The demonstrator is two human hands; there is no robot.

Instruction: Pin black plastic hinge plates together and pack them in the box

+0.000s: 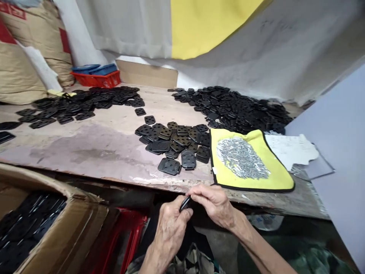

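My left hand point(171, 224) is closed around a small black plate point(186, 203), held edge-on just off the table's front edge. My right hand point(213, 203) pinches at the plate's upper end; whatever sits between its fingertips is too small to make out. Just beyond my hands lies a loose pile of black rounded plates point(178, 139) with holes or dimples, one showing a ribbed face. To the right, a yellow cloth point(278, 177) with black edging carries a heap of small silvery metal pins point(242, 158).
Larger piles of black plates stand at the back right point(236, 108) and left point(76, 101). A red basket point(97, 79) with blue lids is at the back. Lower left is a cardboard box point(71, 224) of black parts, beside a red stool point(134, 224). Paper point(291, 150) lies right.
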